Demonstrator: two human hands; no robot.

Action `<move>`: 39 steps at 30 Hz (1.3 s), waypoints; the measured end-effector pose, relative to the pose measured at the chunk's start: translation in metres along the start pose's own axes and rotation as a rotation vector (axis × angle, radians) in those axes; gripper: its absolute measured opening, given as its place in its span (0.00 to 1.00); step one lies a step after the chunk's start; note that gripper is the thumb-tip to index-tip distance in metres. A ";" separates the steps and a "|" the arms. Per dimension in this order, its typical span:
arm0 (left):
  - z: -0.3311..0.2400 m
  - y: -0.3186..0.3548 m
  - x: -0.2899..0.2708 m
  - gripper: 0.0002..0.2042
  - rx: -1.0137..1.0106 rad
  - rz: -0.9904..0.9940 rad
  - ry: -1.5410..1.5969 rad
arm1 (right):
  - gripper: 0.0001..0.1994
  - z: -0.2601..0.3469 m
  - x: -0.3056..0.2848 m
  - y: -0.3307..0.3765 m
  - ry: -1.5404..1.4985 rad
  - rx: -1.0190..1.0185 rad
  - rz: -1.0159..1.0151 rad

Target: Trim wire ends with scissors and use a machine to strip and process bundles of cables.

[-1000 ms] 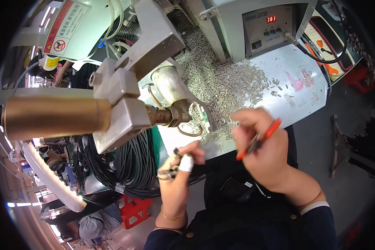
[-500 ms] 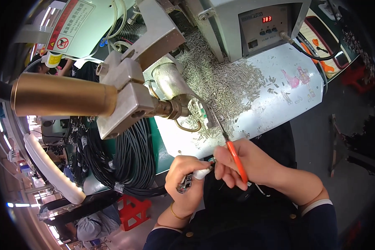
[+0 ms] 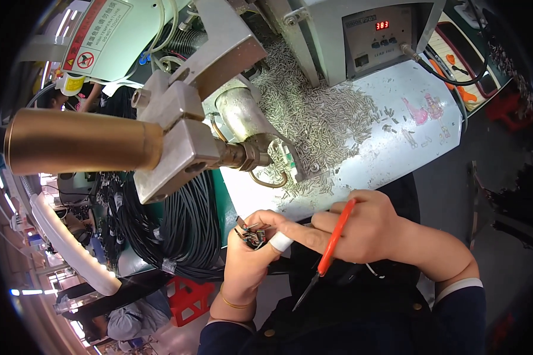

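My left hand [image 3: 243,263] is closed around a bunch of small metal-and-wire connector pieces [image 3: 253,238], and its thumb wears a white wrap [image 3: 281,241]. My right hand [image 3: 361,231] grips a slim tool with a red-orange handle [image 3: 335,238]. The tool's thin pointed metal tip [image 3: 305,294] slants down toward my body; its exact kind I cannot tell. My right index finger stretches across to the left thumb and fingers, touching or nearly touching them. Whether the right fingertips pinch a piece is hidden.
Ahead stands a machine with a brass-coloured cylinder [image 3: 83,141] and a metal nozzle [image 3: 240,112]. Many small metal pins [image 3: 314,112] cover the white worktop [image 3: 391,157]. A control box [image 3: 379,41] with a red display stands behind. Coiled black cables [image 3: 186,225] lie left, near a red stool [image 3: 189,305].
The red-handled tool has swung from pointing away over the worktop to pointing down toward me. My right index finger now reaches the left hand, which has turned, showing more connector pieces.
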State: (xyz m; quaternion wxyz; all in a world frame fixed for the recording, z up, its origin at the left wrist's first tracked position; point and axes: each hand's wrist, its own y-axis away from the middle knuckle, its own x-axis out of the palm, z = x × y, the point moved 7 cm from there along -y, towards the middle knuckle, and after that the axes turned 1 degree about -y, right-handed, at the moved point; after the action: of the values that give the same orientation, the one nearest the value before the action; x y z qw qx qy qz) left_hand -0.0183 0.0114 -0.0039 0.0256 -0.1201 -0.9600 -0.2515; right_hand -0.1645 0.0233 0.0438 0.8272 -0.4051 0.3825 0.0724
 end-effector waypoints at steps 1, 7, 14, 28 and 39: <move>0.000 -0.001 0.001 0.07 0.009 0.017 -0.018 | 0.05 0.002 0.000 0.001 0.033 -0.002 -0.010; -0.014 0.006 0.014 0.07 0.450 -0.099 -0.414 | 0.04 -0.004 0.018 0.011 -0.088 0.269 0.031; 0.013 -0.002 0.002 0.07 -0.002 -0.081 0.117 | 0.05 -0.023 0.045 0.034 -1.121 0.967 -0.049; -0.007 -0.005 0.006 0.06 0.280 -0.106 -0.029 | 0.21 -0.015 0.038 0.043 -0.365 0.844 0.376; -0.010 -0.055 0.001 0.06 0.037 -0.084 0.308 | 0.12 -0.062 0.037 0.028 -0.780 0.963 -0.167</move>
State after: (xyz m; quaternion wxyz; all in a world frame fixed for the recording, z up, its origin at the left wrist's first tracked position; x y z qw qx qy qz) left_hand -0.0331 -0.0401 -0.0211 0.1642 -0.0395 -0.9534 -0.2500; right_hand -0.1864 -0.0103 -0.0231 0.9987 0.0408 0.0093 -0.0302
